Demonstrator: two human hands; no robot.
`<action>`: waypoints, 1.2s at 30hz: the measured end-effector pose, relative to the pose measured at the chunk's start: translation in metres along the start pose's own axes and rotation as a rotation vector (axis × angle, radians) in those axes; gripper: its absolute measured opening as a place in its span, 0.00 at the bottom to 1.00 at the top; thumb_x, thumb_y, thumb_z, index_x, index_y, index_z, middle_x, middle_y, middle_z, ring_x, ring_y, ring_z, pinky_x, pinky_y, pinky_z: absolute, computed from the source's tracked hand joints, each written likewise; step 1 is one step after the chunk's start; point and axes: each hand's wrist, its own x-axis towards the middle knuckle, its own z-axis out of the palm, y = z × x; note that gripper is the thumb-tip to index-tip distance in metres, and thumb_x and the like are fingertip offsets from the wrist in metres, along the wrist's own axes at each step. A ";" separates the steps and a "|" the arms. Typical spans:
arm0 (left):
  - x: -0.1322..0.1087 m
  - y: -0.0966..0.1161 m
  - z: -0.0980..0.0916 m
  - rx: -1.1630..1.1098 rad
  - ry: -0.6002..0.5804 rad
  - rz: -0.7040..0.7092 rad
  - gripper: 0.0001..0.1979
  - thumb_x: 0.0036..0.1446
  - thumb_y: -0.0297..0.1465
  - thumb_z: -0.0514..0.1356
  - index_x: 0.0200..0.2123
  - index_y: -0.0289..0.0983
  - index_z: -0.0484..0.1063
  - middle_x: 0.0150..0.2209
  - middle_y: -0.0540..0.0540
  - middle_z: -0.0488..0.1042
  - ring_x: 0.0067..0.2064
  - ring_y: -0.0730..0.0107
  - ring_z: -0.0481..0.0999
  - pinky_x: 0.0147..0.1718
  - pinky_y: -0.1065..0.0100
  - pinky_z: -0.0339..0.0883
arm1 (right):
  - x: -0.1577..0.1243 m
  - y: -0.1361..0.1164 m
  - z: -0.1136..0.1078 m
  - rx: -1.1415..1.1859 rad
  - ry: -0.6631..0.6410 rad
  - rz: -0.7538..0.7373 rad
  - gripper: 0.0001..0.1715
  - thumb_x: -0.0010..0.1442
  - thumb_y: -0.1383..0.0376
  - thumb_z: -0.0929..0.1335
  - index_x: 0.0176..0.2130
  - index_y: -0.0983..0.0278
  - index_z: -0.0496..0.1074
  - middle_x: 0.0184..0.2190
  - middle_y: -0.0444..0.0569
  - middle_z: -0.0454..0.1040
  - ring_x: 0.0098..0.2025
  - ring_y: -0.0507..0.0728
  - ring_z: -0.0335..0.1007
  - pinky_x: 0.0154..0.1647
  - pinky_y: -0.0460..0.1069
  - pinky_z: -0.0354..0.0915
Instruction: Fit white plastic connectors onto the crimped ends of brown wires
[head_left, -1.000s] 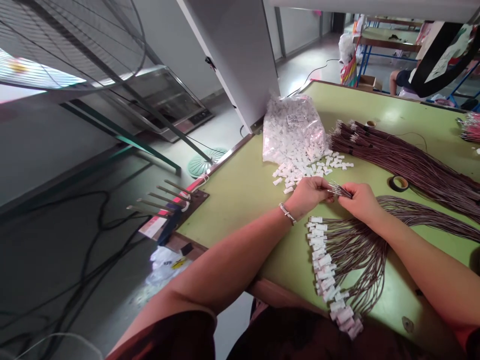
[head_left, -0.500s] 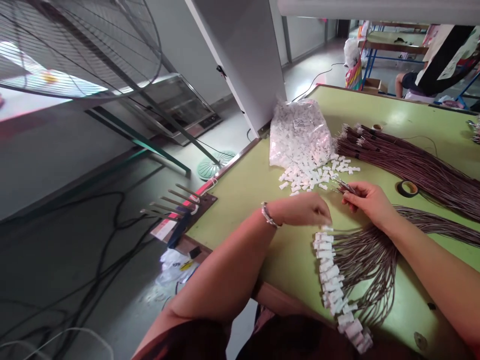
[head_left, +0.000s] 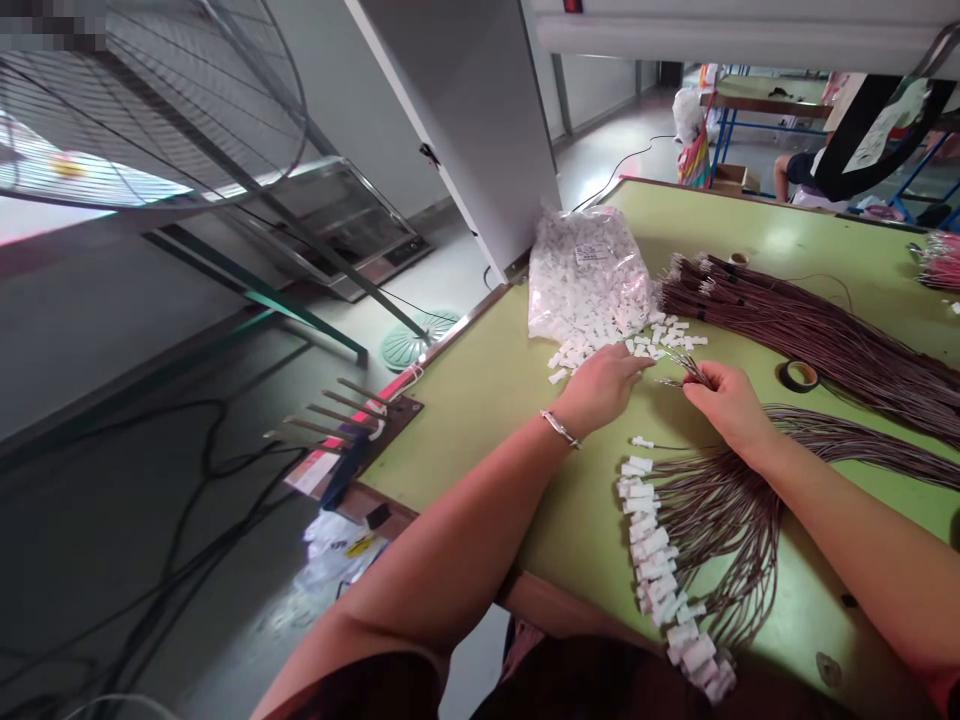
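Observation:
My right hand is closed around a small bunch of brown wires, whose bare metal tips stick out to the left. At the near edge of a pile of small white plastic connectors is my left hand, fingers stretched to the right toward the wire tips; nothing shows in them, and their undersides are hidden. Below my hands, a column of white connectors sits on the ends of fanned-out brown wires. One wire with a single connector lies at the top of that column.
A clear plastic bag of connectors stands behind the pile. Long brown wire bundles and a roll of black tape lie right. A pronged metal holder is fixed at the table's left edge. A caged fan stands left.
My left hand has moved up and away from the connector column to the loose pile. The topmost connector now lies free on its wire. My right hand still holds its wires.

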 end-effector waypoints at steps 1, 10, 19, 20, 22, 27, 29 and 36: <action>-0.001 0.001 -0.003 -0.079 0.034 -0.037 0.15 0.56 0.26 0.53 0.41 0.37 0.78 0.34 0.43 0.72 0.38 0.64 0.70 0.39 0.64 0.64 | 0.000 0.000 0.000 0.001 0.012 -0.008 0.08 0.45 0.60 0.64 0.24 0.64 0.66 0.17 0.38 0.56 0.22 0.48 0.49 0.23 0.46 0.46; -0.010 0.031 -0.007 -0.981 -0.147 -0.470 0.06 0.48 0.29 0.64 0.31 0.33 0.75 0.20 0.51 0.70 0.16 0.85 0.56 0.15 0.76 0.49 | -0.004 0.002 0.002 -0.309 0.104 -0.235 0.05 0.46 0.65 0.63 0.23 0.61 0.60 0.17 0.39 0.57 0.22 0.50 0.51 0.25 0.47 0.50; -0.009 0.030 0.004 -1.236 -0.086 -0.524 0.07 0.44 0.26 0.67 0.24 0.31 0.71 0.18 0.52 0.70 0.16 0.86 0.60 0.14 0.78 0.51 | -0.008 0.000 0.005 -0.491 0.090 -0.334 0.05 0.49 0.66 0.63 0.22 0.62 0.61 0.19 0.43 0.63 0.24 0.51 0.55 0.27 0.47 0.51; -0.009 0.030 0.005 -1.223 -0.081 -0.514 0.07 0.44 0.26 0.67 0.24 0.31 0.71 0.17 0.53 0.69 0.16 0.86 0.59 0.14 0.78 0.51 | -0.008 0.000 0.005 -0.425 0.061 -0.299 0.04 0.48 0.66 0.64 0.23 0.62 0.63 0.19 0.43 0.64 0.24 0.51 0.55 0.27 0.47 0.52; -0.008 0.029 0.006 -1.213 -0.077 -0.503 0.08 0.44 0.27 0.68 0.24 0.31 0.71 0.17 0.53 0.68 0.15 0.86 0.59 0.13 0.78 0.51 | -0.006 -0.001 0.005 -0.256 0.004 -0.204 0.06 0.48 0.62 0.65 0.25 0.63 0.66 0.20 0.42 0.64 0.23 0.51 0.56 0.26 0.46 0.53; -0.008 0.029 0.006 -1.246 -0.092 -0.530 0.09 0.43 0.28 0.69 0.25 0.30 0.73 0.20 0.51 0.72 0.16 0.86 0.62 0.14 0.78 0.54 | -0.001 -0.002 0.003 -0.018 -0.034 -0.047 0.11 0.47 0.58 0.67 0.23 0.64 0.67 0.18 0.40 0.60 0.23 0.49 0.53 0.24 0.46 0.51; -0.009 0.029 0.005 -1.279 -0.104 -0.562 0.08 0.45 0.27 0.69 0.26 0.30 0.74 0.20 0.51 0.72 0.18 0.85 0.65 0.18 0.78 0.59 | 0.000 -0.001 0.001 0.025 0.010 -0.037 0.11 0.47 0.59 0.67 0.24 0.64 0.67 0.18 0.40 0.59 0.23 0.49 0.51 0.23 0.46 0.50; -0.007 0.022 0.003 -1.462 0.004 -0.620 0.02 0.48 0.21 0.65 0.29 0.28 0.76 0.28 0.44 0.77 0.30 0.78 0.76 0.39 0.73 0.70 | -0.001 -0.003 -0.007 -0.035 0.106 -0.103 0.07 0.46 0.62 0.65 0.23 0.63 0.64 0.18 0.40 0.57 0.23 0.49 0.52 0.25 0.46 0.51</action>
